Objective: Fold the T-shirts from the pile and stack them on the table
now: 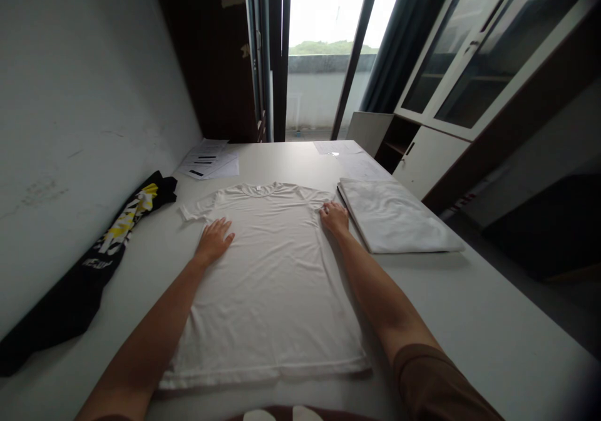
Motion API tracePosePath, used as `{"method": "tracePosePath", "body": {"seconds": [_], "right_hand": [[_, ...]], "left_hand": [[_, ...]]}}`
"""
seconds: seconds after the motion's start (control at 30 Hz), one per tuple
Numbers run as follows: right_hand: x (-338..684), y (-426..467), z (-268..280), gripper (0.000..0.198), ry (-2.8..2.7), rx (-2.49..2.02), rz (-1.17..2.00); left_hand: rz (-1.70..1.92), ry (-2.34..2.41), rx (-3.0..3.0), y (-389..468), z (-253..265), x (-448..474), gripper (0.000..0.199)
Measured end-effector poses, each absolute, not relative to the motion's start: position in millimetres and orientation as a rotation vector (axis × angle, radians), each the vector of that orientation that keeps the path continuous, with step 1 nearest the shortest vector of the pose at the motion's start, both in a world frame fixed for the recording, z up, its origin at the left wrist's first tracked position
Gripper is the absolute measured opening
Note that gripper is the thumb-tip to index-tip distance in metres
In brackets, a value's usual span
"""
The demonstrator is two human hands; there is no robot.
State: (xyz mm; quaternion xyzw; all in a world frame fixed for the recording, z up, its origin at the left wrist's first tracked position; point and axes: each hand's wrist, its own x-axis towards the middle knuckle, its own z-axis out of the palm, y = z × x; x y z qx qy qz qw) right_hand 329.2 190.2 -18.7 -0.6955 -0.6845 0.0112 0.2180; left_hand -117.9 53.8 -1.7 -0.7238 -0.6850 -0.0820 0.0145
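Presently, 1 tee [272, 283], 1 folded cloth [399, 214] on surface [474, 311]. L hand [215, 243] spread on tee; R hand [335, 217] at sleeve [321, 197], pinch unclear.

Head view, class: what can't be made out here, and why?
All in the head view:
White T-shirt: neck label too small to read.
Right hand: palm side hidden by its own back.
Black garment: near end cut off by the picture's left edge.
Papers, far left: print too small.

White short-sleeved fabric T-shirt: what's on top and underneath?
On top: the bare left hand, flat near one side, and the bare right hand, at the opposite sleeve. The smooth white table shows around the T-shirt; whatever it covers can't be seen.
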Motion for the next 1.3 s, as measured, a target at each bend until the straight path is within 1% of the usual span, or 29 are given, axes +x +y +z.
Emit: {"method": "tracePosePath", "body": {"seconds": [1.3], "right_hand": [[329.4, 190.7, -19.4, 0.036, -1.903, -1.929, 0.027]], "left_hand": [[-0.246, -2.115, -2.253, 54.9, -4.6, -120.3, 0.055]]}}
